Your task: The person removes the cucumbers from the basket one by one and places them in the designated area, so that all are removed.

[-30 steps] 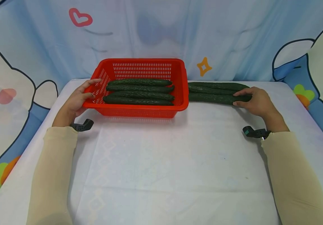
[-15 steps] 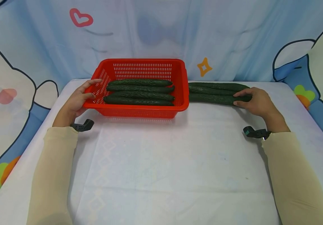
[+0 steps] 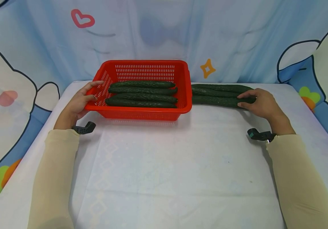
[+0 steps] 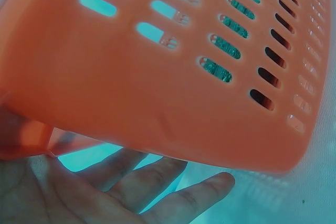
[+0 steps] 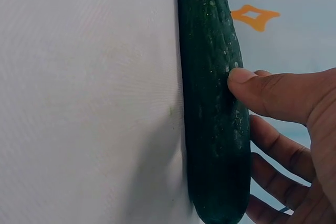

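A red perforated plastic basket stands towards the back of the table, with several dark green cucumbers lying side by side in it. My left hand grips the rim at its left end. Some fingers show outside the basket wall in the left wrist view. Three more cucumbers lie in a row on the table to the right of the basket, their left ends hidden by it. At their right ends my right hand pinches the nearest cucumber, thumb on its near side and fingers along the other side.
A white cloth covers the table. Behind it hangs a pale blue curtain printed with cartoon figures, close to the far side of the basket. Black camera mounts are strapped to both wrists.
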Demonstrator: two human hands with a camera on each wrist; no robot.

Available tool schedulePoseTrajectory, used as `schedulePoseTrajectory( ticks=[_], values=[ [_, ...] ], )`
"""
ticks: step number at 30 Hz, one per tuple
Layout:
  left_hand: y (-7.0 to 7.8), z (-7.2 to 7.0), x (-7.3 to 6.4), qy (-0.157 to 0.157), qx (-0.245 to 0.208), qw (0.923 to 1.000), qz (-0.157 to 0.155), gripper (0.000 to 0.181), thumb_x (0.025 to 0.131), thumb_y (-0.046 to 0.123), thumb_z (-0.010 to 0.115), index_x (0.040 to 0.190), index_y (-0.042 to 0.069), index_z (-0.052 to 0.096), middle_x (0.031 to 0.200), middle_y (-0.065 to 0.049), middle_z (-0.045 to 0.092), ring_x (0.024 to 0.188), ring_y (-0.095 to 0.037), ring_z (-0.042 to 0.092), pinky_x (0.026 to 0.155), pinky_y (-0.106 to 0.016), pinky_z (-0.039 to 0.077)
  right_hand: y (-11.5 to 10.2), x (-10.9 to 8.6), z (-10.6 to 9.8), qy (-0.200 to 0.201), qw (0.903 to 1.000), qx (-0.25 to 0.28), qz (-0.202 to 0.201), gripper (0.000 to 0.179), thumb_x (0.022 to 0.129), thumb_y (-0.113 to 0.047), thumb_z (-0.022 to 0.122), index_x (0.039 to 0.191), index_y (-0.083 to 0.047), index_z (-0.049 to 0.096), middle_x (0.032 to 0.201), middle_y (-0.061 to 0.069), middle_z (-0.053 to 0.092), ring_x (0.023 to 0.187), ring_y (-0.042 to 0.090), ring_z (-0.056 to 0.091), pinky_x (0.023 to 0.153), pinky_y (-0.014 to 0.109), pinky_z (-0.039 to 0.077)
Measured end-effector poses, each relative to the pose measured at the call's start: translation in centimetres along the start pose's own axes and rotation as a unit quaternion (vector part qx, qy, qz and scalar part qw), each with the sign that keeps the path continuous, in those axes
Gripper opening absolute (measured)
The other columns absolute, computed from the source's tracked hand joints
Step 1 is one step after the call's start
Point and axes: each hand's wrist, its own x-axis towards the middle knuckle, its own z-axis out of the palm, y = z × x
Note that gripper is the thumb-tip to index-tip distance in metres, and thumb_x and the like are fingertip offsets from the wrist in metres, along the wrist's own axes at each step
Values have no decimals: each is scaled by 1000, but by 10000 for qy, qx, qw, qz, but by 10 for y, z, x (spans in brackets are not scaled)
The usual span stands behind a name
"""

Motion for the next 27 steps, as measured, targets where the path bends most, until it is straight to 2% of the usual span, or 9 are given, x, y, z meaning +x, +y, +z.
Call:
schedulePoseTrajectory(
  ticks=[6,15,22,27],
  values=[
    [1,1,0,76,23,9999,-61,57,98,4,49,145,36,42,160,-6,19,134,-27,35,77,-22,59,-5,0,-1,101,9998,-5,-182,38,93,-25,67,123,-3,65,128,30,56,126,50,44,100,67,35],
    [1,2,-1,117,57,9999,-80,58,98,5,50,145,37,42,160,-5,20,135,-27,34,78,-22,59,-24,-3,-5,329,9963,-38,-798,32,92,-22,68,117,-3,68,121,28,61,121,48,49,99,64,38],
    [1,2,-1,150,136,9998,-93,59,98,4,49,145,38,42,161,-5,20,137,-29,33,79,-22,59,-52,-8,-3,643,9855,54,-1568,22,93,-16,67,108,-2,72,107,26,68,110,45,56,100,60,39],
    [0,2,-2,166,184,9996,-104,59,98,5,48,146,39,41,161,-4,20,137,-30,34,80,-22,58,-80,-16,-2,841,9794,50,-1835,19,91,-14,69,105,-1,74,103,24,70,106,44,58,97,60,41]
  ],
)
